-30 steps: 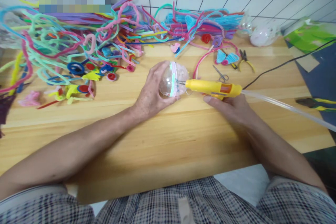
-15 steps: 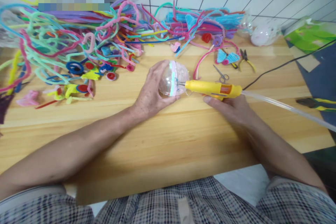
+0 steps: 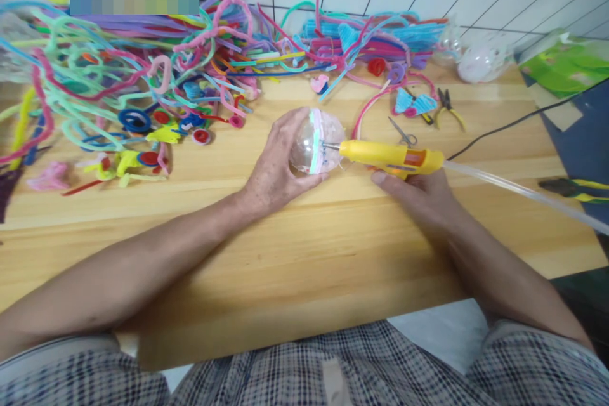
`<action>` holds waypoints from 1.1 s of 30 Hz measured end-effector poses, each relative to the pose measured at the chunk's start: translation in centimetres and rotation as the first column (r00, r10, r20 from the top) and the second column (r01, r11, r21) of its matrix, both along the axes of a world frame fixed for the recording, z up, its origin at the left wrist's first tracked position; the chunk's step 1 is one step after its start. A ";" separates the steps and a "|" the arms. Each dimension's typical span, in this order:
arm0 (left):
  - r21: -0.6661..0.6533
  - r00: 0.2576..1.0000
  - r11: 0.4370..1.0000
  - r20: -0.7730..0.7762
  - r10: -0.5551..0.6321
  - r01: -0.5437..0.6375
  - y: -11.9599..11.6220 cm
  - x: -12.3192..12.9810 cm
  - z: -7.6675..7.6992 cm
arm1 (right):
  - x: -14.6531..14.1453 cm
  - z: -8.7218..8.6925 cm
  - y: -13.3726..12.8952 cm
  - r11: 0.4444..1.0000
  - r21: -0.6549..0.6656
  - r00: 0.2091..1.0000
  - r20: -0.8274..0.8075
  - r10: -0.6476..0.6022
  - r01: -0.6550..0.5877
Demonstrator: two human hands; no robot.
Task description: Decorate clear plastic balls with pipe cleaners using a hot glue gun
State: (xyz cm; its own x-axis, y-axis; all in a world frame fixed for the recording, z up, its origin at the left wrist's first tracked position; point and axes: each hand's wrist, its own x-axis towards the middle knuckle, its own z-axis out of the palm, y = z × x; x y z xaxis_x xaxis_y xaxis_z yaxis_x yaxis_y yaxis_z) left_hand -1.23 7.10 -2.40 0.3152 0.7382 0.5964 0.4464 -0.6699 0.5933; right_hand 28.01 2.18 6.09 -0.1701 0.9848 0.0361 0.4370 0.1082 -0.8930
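Note:
Fingers and thumb of my left hand (image 3: 272, 162) wrap the left side of a clear plastic ball (image 3: 303, 146). Green and lilac pipe-cleaner bands (image 3: 316, 139) run around the ball's middle, and its right half looks pinkish white. My right hand (image 3: 419, 193) grips a yellow hot glue gun (image 3: 380, 153) from below. Its metal nozzle points left and reaches the ball beside the bands; whether it touches cannot be made out. From the gun's rear a long clear glue stick (image 3: 514, 190) sticks out to the right.
Tangled pipe cleaners (image 3: 109, 70) heap along the back left. Small scissors (image 3: 404, 133), pliers (image 3: 447, 111) and a blue pipe-cleaner bow (image 3: 415, 101) lie beyond the gun. A black cord (image 3: 504, 117) crosses the right side. Another clear ball (image 3: 478, 63) stands at the back right.
The glue gun and my right hand have shifted slightly right, with the nozzle still at the bands. My left hand keeps its hold on the ball.

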 end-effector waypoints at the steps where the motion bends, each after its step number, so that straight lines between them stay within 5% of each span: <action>1: 0.006 1.000 1.000 0.002 -0.003 0.003 0.0 0.0 0.0 | 0.0 0.0 0.0 1.000 -0.003 1.000 0.006 0.007 -0.007; 33: 0.019 0.999 0.999 0.032 -0.035 0.035 0.3 -0.2 -0.3 | 0.3 -0.2 -0.2 0.997 0.068 0.996 0.080 0.030 -0.036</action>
State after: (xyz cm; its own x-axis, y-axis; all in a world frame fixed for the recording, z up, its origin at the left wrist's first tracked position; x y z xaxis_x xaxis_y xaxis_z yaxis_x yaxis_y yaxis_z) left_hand -1.39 7.37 -2.68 0.3214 0.7157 0.6201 0.4035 -0.6959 0.5941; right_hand 28.31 1.98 5.91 -0.2076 0.9741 0.0896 0.5010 0.1846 -0.8455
